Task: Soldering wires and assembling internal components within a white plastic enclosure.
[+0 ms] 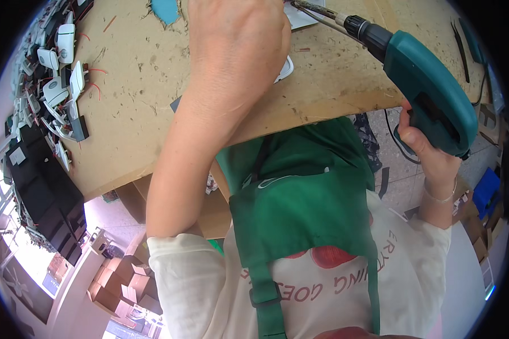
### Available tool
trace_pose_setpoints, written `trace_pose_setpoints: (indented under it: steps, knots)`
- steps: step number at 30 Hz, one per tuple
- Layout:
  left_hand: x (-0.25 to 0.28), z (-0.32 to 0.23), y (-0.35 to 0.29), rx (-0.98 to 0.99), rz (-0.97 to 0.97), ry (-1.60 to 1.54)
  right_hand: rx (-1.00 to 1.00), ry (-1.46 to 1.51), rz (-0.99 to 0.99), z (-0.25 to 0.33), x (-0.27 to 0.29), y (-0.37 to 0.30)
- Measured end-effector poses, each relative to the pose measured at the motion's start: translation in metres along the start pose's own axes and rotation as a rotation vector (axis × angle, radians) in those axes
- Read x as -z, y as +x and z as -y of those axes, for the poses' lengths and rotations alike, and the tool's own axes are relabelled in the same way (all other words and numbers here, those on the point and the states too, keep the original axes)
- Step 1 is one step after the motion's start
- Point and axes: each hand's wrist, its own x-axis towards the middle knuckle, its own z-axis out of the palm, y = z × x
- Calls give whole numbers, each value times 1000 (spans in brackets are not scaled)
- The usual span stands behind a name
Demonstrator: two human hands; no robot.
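My right hand [421,138] is wrapped around the handle of a teal pistol-shaped soldering gun [430,85]. Its black collar and metal tip point up and left, toward my left hand [237,42] at the top edge. That hand looks curled closed, back upward, over the workbench [333,85]; whatever its fingers hold is hidden. From under its wrist side peeks the rounded edge of a white plastic part [287,69]. A white sheet-like piece [304,17] lies beneath the gun's tip, partly covered by my left hand.
White plastic units with red wires [55,90] crowd the bench's left side, beside black glossy panels [45,192]. Tweezers [461,51] lie at the far right. A black cord [393,133] hangs near my right hand. Cardboard boxes [124,282] stand on the floor at lower left.
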Motion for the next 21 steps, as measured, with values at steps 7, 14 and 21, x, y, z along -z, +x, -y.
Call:
trace_pose_setpoints:
  steps: [7,14,21]
  knots:
    - [1,-1,1,-51,-23,10,18,-35,-5,3,2,0]
    - [2,-2,4,-61,-18,12,42,-148,62,6,7,0]
    - [5,-4,5,-63,-29,12,94,-198,82,10,7,-6]
